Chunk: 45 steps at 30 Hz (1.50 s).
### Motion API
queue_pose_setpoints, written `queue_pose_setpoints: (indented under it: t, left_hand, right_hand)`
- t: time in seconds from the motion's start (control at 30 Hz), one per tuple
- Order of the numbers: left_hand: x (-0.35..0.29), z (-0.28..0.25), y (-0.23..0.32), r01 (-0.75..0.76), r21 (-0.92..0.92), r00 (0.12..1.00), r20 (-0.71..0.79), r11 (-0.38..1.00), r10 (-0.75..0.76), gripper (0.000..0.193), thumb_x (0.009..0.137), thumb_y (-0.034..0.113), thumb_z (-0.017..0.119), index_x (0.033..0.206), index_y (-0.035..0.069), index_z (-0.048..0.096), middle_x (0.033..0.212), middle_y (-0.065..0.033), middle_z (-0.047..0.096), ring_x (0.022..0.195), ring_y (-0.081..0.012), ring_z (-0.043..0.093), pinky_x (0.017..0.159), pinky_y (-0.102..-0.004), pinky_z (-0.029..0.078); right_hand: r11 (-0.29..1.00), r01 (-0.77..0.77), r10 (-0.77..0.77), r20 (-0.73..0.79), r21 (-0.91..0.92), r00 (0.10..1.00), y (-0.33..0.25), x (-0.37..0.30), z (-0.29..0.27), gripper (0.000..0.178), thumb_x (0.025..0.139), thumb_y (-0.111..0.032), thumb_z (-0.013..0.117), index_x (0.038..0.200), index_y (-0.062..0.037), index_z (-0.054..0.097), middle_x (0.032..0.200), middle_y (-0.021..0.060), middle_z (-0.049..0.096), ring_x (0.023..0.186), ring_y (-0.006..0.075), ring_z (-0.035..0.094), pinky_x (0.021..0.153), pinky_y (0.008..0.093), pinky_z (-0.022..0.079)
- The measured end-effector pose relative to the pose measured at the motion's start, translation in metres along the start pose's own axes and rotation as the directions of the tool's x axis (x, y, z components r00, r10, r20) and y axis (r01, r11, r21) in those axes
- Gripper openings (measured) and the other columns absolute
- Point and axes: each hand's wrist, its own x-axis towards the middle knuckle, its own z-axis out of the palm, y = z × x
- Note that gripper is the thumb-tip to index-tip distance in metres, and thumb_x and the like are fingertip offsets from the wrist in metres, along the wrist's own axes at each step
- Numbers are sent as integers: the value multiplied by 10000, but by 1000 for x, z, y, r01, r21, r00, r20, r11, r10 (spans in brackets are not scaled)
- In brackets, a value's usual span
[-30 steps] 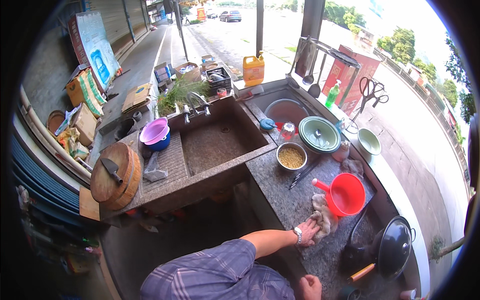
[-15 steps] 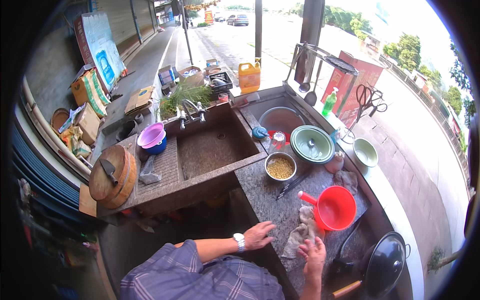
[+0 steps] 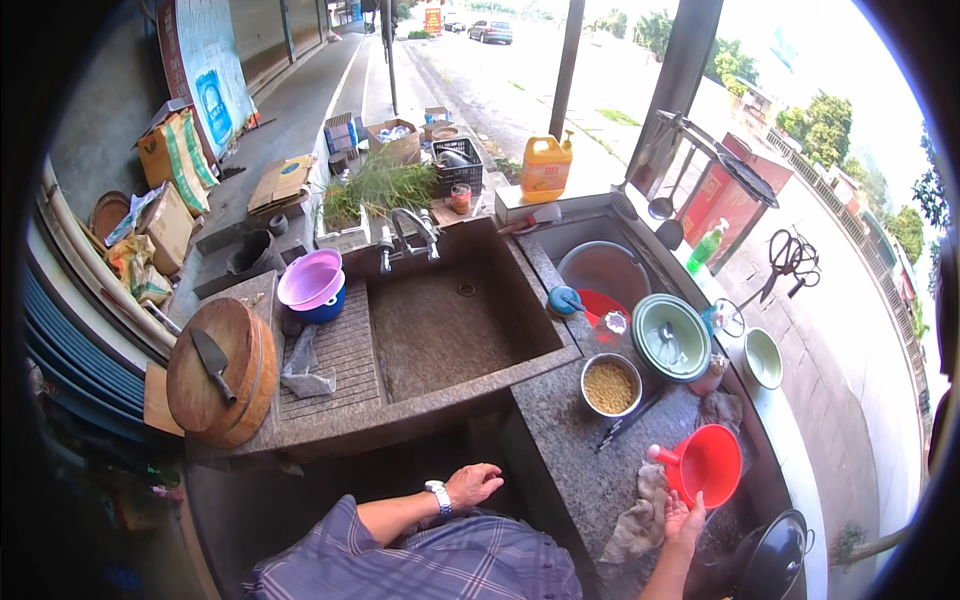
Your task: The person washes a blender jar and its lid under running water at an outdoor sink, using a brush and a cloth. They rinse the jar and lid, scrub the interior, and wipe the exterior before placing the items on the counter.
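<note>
Withdrawn from the granite counter (image 3: 585,470), left hand (image 3: 472,486) hovers before it.

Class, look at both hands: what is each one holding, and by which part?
Nothing: the left hand hangs open and empty; the right hand rests open beside the cloth.

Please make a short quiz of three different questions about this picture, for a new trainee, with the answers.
1. True or false: the cleaver lies on the round wooden chopping block.
2. What is nearest to the right hand? A) the yellow jug B) the red scoop C) the purple basin
3. Fill in: the left hand wears a ____ on its wrist.

Key: 1 true; 2 B; 3 watch.
</note>
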Motion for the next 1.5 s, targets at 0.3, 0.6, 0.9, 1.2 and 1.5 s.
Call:
queue_pose_setpoints:
  t: [0.3, 0.6, 0.9, 1.2, 1.5]
  left_hand:
    - [40, -60, -24, -34, 75, 997, 66, 997, 29, 396, 908, 319, 640, 1167, 20, 652, 1050, -160, 712, 987, -287, 688, 869, -379, 541]
    - [30, -41, -12, 128, -78, 991, 42, 989, -125, 415, 919, 322, 616, 1195, 12, 644, 1067, -175, 714, 985, -287, 695, 882, -376, 538]
    - [39, -31, 2, 78, -88, 997, -15, 993, -79, 298, 957, 202, 544, 1158, 20, 668, 997, -136, 737, 910, -233, 713, 821, -344, 555]
    - [49, -7, 17, 114, -89, 993, 49, 990, -110, 270, 957, 198, 549, 1123, 26, 677, 792, -63, 703, 728, -159, 679, 691, -307, 544]
    - [43, 7, 43, 39, 62, 998, -51, 997, -36, 269, 955, 218, 530, 1083, 44, 689, 993, -142, 722, 937, -295, 693, 840, -364, 537]
  right_hand:
    - [983, 118, -118, -9, 142, 993, 2, 20, 21, 473, 968, -395, 541, 1256, -28, 459, 987, 178, 637, 823, 263, 670, 726, 352, 600]
    - [964, 240, -254, -132, -110, 958, 47, -10, 36, 379, 975, -327, 563, 1229, -49, 518, 989, 93, 649, 771, 174, 639, 650, 286, 543]
    - [608, 373, -134, 373, -701, 918, 86, -26, 47, 308, 932, -136, 640, 1190, 4, 546, 869, 67, 641, 654, 133, 643, 565, 245, 516]
    - [219, 384, 141, 419, -897, 897, 96, 15, 4, 348, 898, -227, 694, 1136, 14, 617, 874, 89, 685, 715, 150, 657, 624, 278, 532]
    - [308, 471, 95, 519, -827, 849, 103, 25, 2, 274, 918, -195, 670, 1053, 39, 625, 804, 80, 675, 646, 136, 643, 568, 278, 535]
